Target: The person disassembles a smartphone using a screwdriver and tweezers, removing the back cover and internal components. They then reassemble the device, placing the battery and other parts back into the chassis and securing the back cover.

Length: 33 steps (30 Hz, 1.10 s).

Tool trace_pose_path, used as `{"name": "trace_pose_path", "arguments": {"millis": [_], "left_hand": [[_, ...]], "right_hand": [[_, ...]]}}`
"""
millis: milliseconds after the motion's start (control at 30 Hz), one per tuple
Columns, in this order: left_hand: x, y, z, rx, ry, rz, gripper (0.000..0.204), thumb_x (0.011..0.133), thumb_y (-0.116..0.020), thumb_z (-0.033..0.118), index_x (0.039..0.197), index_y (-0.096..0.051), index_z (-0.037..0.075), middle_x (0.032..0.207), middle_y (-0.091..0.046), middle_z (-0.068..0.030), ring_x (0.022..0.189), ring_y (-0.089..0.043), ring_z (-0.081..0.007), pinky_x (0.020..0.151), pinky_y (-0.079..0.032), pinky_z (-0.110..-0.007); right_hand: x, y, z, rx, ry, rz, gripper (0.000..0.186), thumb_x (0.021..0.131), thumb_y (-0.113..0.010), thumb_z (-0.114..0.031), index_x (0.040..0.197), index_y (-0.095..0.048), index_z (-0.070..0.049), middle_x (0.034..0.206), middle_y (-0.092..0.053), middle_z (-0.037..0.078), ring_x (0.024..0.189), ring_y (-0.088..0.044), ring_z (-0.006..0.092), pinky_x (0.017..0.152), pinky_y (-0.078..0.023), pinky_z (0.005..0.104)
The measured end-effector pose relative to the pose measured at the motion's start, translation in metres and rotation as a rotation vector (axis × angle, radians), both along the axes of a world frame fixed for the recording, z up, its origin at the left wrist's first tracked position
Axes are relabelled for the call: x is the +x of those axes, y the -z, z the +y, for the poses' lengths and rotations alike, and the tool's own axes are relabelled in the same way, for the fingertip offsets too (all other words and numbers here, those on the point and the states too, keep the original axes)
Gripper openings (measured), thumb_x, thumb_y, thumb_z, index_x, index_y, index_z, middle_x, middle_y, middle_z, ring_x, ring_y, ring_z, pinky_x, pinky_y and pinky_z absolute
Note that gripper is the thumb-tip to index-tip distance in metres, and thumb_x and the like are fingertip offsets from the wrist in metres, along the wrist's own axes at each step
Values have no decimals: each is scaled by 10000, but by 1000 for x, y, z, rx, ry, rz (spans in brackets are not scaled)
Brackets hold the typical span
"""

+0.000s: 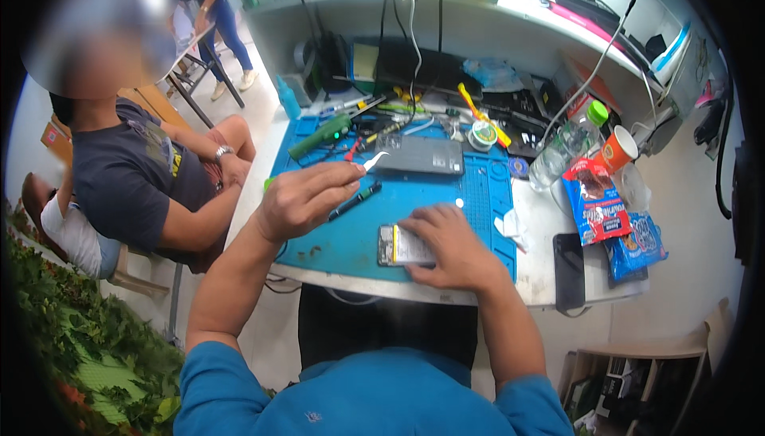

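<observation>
My right hand lies flat on an opened phone at the near edge of the blue work mat, pinning it down. My left hand is raised above the mat's left side, its fingers pinched on a small white strip that sticks out to the right. A black pen-shaped tool lies on the mat just below that hand. A dark phone back rests farther back on the mat.
A green screwdriver, cables and small tools crowd the mat's far edge. A plastic bottle, an orange cup, snack bags and a black phone sit at right. A seated person is close at left.
</observation>
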<state>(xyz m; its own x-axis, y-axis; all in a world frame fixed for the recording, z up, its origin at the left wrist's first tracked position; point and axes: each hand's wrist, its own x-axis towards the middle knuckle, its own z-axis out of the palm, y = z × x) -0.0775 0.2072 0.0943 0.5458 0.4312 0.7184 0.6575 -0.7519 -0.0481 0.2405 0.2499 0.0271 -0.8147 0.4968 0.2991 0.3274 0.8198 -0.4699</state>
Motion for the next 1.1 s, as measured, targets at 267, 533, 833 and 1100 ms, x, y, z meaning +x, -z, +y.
{"name": "trace_pose_path", "arguments": {"millis": [267,533,833,1100], "left_hand": [[8,43,-36,-388,-137,-134,236,873,-870,-53,1070,-773,34,1097,-813,-139,957,-817,-312,811,-657,-389],[7,47,-38,-541,-423,150,301,960,-780,28,1257,-778,80,1197,-748,-125,987,-775,-364,824,-625,-452],[30,34,-42,-732,-481,-183,279,1085,-659,90,1357,-694,39,1149,-752,-192,1031,-760,-408,905,-586,-487],[45,36,-55,-970,-486,-367,294,1178,-604,230,1379,-666,24,1097,-749,-206,963,-732,-389,919,-576,-448]], "right_hand": [[1,1,0,-4,7,12,683,790,-847,-333,1391,-728,-32,1348,-688,172,1303,-607,368,1202,-437,481],[0,-1,1,-36,5,13,688,782,-880,-308,1392,-724,-32,1295,-672,167,1261,-601,368,1174,-450,485],[0,-16,-2,-131,20,35,745,705,-1004,-147,1385,-712,-58,1286,-639,169,1236,-613,398,1098,-517,482],[-3,-28,-10,-154,61,-54,731,749,-998,-124,1411,-691,-81,1328,-641,139,1230,-658,394,1072,-558,482]]}}
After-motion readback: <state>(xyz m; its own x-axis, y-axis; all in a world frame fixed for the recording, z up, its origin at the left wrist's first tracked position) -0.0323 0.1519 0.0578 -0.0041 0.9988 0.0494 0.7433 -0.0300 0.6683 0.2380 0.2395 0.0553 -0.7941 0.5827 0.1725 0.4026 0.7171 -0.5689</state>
